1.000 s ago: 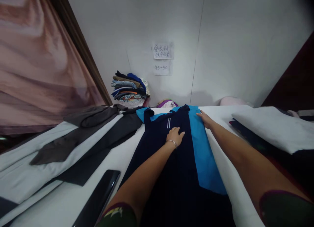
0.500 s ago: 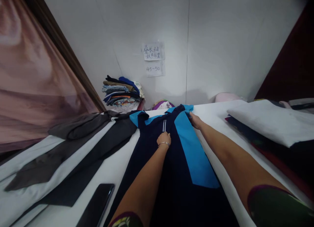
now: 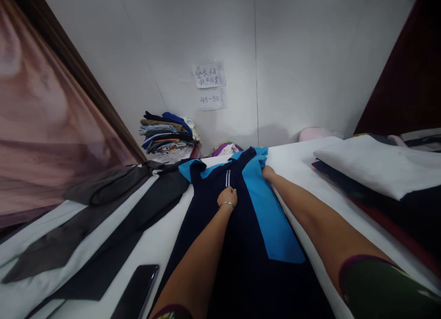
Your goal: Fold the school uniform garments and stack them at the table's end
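A navy and bright blue jacket (image 3: 280, 222) lies spread lengthwise before me, its collar end at the far side and two short white stripes on its front. Just below those stripes, my left hand (image 3: 227, 198), with a bracelet at the wrist, is closed on the navy cloth. My right hand (image 3: 268, 173) grips the jacket's right edge near the shoulder; its fingertips are partly hidden by the blue fabric.
Dark grey garments (image 3: 113, 236) stretch along the left, with a black phone (image 3: 136, 291) near the front. Folded clothes (image 3: 168, 135) are stacked against the wall. White cloth (image 3: 379, 165) tops dark garments at right. Handwritten paper notes (image 3: 211, 82) hang on the wall (image 3: 296, 57).
My right hand has shifted slightly down the jacket's shoulder edge, and the blue cloth there is bunched more. My left hand keeps its place below the stripes. The whole view has shifted slightly.
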Demonstrator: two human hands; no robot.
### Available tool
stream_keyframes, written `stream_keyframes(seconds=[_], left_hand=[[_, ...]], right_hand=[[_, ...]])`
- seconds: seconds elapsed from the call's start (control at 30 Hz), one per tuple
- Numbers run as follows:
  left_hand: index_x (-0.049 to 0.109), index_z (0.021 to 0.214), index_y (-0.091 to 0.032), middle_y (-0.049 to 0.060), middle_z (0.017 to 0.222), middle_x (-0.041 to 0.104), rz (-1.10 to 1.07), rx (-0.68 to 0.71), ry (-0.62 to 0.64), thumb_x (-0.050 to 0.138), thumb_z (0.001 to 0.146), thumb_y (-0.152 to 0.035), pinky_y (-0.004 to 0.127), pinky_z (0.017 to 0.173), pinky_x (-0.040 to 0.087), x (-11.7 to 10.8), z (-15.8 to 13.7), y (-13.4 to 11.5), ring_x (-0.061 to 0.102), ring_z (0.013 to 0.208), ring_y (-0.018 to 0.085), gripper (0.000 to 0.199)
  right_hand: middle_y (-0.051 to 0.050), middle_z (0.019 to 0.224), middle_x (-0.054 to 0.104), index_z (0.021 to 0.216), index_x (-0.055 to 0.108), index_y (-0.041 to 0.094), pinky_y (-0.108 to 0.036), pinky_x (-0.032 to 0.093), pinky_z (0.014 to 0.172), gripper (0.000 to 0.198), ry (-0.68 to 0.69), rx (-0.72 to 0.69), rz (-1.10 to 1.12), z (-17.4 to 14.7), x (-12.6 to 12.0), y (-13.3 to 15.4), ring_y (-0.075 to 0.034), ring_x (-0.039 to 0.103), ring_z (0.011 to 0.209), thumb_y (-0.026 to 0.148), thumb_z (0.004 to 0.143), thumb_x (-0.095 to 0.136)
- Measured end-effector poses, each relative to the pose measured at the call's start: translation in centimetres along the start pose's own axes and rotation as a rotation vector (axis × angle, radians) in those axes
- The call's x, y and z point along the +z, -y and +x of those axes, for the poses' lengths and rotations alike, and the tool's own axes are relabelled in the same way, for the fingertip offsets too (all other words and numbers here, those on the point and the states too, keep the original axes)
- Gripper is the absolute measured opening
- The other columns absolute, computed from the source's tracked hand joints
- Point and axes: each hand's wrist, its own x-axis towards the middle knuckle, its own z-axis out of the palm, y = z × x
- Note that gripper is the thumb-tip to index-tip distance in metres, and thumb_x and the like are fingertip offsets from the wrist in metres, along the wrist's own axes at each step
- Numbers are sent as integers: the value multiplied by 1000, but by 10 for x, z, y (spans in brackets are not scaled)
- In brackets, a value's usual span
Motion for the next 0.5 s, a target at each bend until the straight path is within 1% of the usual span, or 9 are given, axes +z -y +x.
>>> stream_keyframes(seconds=[0.07, 0.13, 0.23, 0.33, 0.4, 0.5], left_hand=[[67, 88, -27, 4, 100, 70, 1, 7, 4, 43, 89, -38, 30, 76, 46, 1, 0, 0, 64, 96, 22, 26], [67, 89, -29, 3, 101, 70, -5, 23, 10, 44, 88, -37, 28, 76, 46, 2, 1, -1, 64, 96, 21, 24], [67, 89, -28, 3, 101, 71, -18, 39, 14, 46, 87, -35, 28, 77, 45, 4, 1, -3, 64, 97, 20, 22], [67, 89, -27, 3, 102, 70, -33, 36, 11, 47, 87, -34, 29, 78, 45, 4, 1, -4, 63, 98, 21, 22], [67, 89, -27, 3, 101, 70, -44, 36, 13, 47, 87, -33, 29, 77, 45, 4, 0, -4, 63, 97, 21, 21], [66, 89, -27, 2, 101, 70, -54, 44, 8, 47, 87, -33, 28, 75, 44, 5, -3, -3, 63, 95, 20, 20]], right_hand=[[-14, 92, 70, 86, 71, 14, -27, 48, 73, 19, -22, 10, -28, 1, -3, -2, -28, 63, 96, 27, 74, 66], [-17, 99, 69, 89, 71, 12, -31, 48, 77, 21, -45, 43, -47, 0, -8, -8, -30, 62, 99, 28, 76, 63], [-20, 105, 67, 90, 70, 12, -35, 47, 80, 21, -83, 74, -80, -3, -16, -19, -32, 61, 103, 26, 77, 62], [-18, 108, 66, 92, 69, 15, -35, 46, 84, 20, -122, 87, -101, -5, -25, -27, -30, 59, 108, 25, 77, 63], [-18, 109, 65, 93, 69, 15, -34, 45, 86, 22, -143, 92, -101, -3, -30, -28, -29, 57, 111, 31, 80, 61], [-17, 105, 67, 91, 69, 15, -35, 45, 87, 32, -133, 74, -75, 1, -30, -23, -29, 58, 111, 44, 83, 56]])
